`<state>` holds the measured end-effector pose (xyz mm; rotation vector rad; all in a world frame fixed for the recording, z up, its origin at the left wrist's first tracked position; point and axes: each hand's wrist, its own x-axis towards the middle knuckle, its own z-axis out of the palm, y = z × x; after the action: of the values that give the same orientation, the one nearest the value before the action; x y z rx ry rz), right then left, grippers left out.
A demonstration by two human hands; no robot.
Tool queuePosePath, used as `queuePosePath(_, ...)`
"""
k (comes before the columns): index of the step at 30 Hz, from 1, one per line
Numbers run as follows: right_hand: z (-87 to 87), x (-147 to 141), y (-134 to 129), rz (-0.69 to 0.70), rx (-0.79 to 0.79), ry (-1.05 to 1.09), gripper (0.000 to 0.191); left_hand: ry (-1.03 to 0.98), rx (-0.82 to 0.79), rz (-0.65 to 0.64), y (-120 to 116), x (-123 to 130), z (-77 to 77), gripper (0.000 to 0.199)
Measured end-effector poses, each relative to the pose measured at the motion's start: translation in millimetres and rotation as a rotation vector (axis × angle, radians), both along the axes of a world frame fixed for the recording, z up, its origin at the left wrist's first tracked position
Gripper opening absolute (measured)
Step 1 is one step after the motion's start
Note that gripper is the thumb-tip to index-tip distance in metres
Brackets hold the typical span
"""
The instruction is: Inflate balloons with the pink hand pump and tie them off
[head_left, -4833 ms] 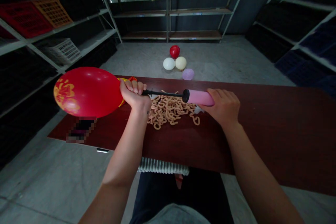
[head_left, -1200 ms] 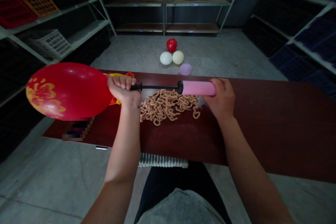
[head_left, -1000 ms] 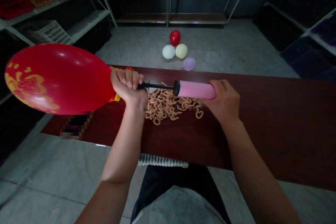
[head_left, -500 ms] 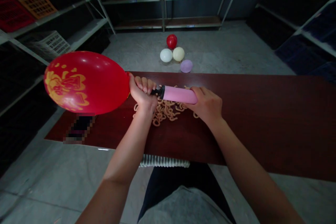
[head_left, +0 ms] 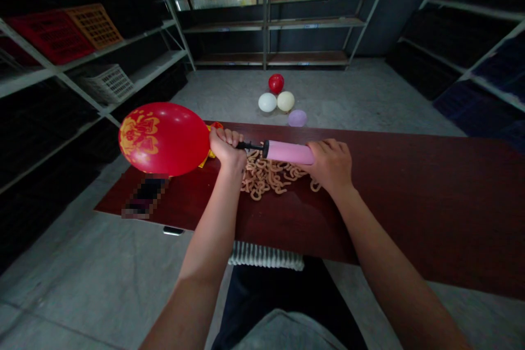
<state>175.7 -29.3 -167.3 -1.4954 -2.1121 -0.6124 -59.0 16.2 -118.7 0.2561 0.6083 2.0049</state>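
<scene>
A pink balloon pump [head_left: 289, 152] spans the gap between my hands above the table. My right hand [head_left: 331, 167] is wrapped around the right end of its barrel. My left hand [head_left: 227, 145] closes on the pump's black front end [head_left: 250, 146], together with the neck of a red balloon [head_left: 166, 138]. That balloon is inflated, bears a yellow print and points left; its neck is hidden in my fingers. Under the pump lies a heap of curled, tan, uninflated long balloons [head_left: 268, 178]. Something yellow and red [head_left: 211, 157] shows behind my left hand.
The dark red-brown table [head_left: 410, 191] extends right. A blurred-out dark phone-like object [head_left: 146, 195] lies at its left. Beyond, on the floor, are red [head_left: 276, 83], white [head_left: 267, 102], cream [head_left: 286, 101] and purple [head_left: 297, 118] balloons. Shelves with crates [head_left: 96, 24] stand around.
The view has tilted up and shifted left. More black rod shows between my left hand and the pink barrel. The red balloon appears smaller in view. Both hands keep their grip.
</scene>
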Motion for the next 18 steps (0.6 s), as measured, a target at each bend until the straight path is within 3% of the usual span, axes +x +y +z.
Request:
queuePosePath(10, 2.5, 51.4, 3.2, -0.145, 0.103, -0.010, 0.026, -0.039, 0.059, 0.054, -3.2, -26.0, 12.1, 0.040)
queuePosePath(14, 2.9, 53.8, 3.6, -0.092, 0.111, 0.083, 0.024, 0.004, 0.126, 0.033, -7.1, -28.3, 16.3, 0.041)
queuePosePath(18, 2.2, 42.3, 0.5, -0.029, 0.024, 0.139, 0.035, 0.093, 0.145, 0.064, -6.9, -36.1, 14.8, 0.044)
